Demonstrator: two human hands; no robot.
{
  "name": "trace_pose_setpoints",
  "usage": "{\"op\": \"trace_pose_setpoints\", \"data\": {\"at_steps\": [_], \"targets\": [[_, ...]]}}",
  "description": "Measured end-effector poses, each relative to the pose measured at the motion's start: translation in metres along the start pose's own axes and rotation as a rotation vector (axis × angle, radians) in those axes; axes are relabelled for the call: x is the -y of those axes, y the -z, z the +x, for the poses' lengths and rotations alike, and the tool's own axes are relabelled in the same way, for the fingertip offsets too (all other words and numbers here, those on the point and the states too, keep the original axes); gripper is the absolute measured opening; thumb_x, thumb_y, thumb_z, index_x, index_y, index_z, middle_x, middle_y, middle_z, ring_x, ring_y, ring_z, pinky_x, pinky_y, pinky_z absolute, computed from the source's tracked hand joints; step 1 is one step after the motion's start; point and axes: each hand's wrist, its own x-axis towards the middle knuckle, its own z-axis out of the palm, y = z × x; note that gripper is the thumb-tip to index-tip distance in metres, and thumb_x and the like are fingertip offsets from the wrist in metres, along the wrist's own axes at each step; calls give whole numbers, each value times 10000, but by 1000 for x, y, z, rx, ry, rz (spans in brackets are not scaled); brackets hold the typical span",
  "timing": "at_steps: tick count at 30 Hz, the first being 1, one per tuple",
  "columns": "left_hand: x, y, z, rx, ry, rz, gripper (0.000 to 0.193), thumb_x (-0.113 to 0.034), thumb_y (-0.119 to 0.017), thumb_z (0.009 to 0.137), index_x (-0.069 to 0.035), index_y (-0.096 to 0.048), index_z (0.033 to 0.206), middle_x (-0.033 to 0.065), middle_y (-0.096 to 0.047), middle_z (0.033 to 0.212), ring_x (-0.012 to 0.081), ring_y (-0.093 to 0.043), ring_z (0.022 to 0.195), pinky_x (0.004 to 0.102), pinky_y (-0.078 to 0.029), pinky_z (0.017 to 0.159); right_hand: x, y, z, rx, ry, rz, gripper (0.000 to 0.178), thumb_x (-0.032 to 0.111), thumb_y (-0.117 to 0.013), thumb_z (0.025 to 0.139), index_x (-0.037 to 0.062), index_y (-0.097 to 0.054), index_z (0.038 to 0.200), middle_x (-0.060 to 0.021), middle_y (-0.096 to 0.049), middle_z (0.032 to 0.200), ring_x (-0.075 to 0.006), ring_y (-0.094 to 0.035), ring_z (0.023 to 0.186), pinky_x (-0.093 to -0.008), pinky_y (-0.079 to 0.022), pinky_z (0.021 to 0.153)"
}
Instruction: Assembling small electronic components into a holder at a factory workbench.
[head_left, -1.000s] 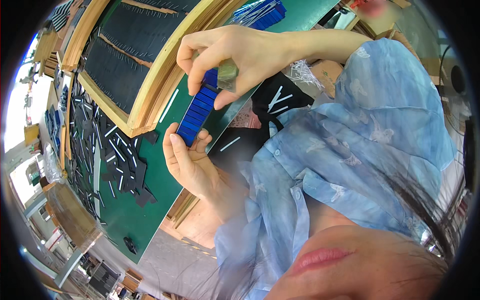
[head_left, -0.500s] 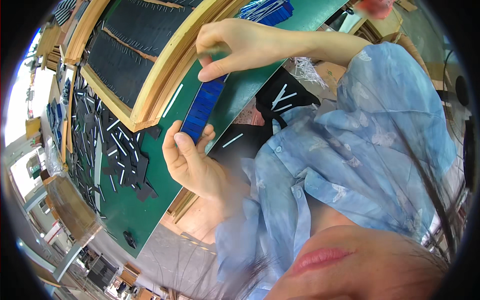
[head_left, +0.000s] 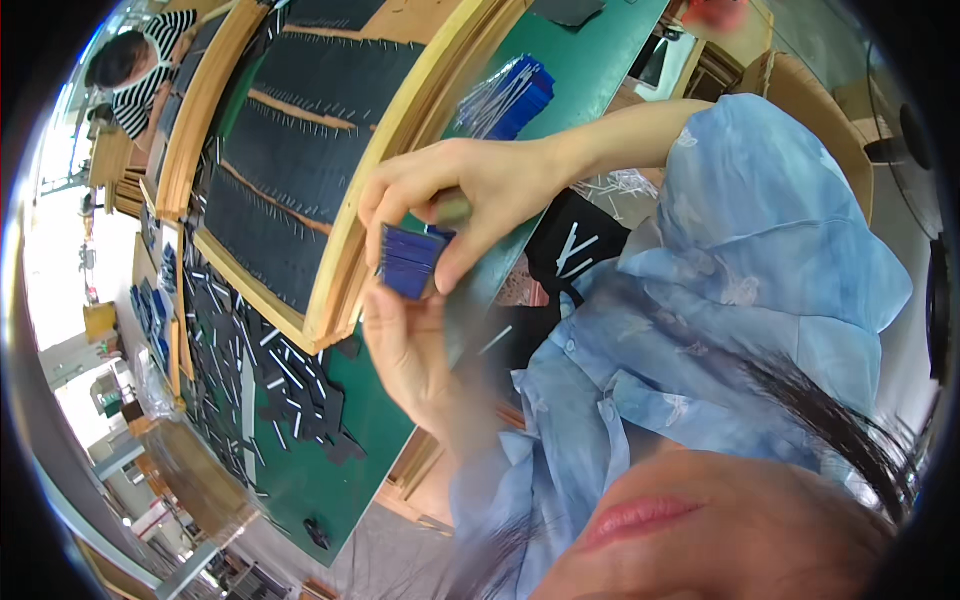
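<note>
My right hand [head_left: 465, 195] comes in from the upper right, its fingers and thumb closed on a stack of thin dark blue pieces [head_left: 408, 262]. From below, my left hand [head_left: 410, 350] meets the same stack, with its thumb and fingers at the lower edge. A squarish face of layered edges shows between the hands; the rest is hidden by fingers. Within the right hand is a blurred olive-brown rounded thing [head_left: 453, 209]; I cannot tell whether it is held or worn on a finger. Both hands are over the green table [head_left: 330, 490], beside a wooden frame [head_left: 335, 290].
Black panels with rows of pins [head_left: 290, 160] lie inside the frame. Black strips and white sticks [head_left: 270, 370] are heaped left. A blue bundle with white sticks [head_left: 510, 95] lies at the back. A person in stripes [head_left: 140, 70] is at the far left.
The blue stack was stretched lengthwise between my hands and now turns a shorter face to view. My hands have come closer together. The whole view has shifted, bringing the other person into sight.
</note>
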Motion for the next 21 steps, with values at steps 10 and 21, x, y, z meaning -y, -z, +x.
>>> {"op": "trace_pose_setpoints", "data": {"at_steps": [10,21], "targets": [[7,-11,-6,-316,-334,429,568,-409,-365,997,71,-387,1300,229,-588,1118,196,-592,792,254,-511,667,-1,231,78,-7,-173,-1304,381,218,-777,656,50,-664,979,-146,-674,839,-286,-642,794,-348,-495,705],[22,1,-16,-430,-350,505,457,-341,-393,1003,55,-442,1226,203,-609,1057,175,-603,770,234,-510,642,-26,264,75,190,-183,-1282,290,172,-725,705,81,-698,979,-111,-690,917,-265,-649,830,-339,-499,716]]}}
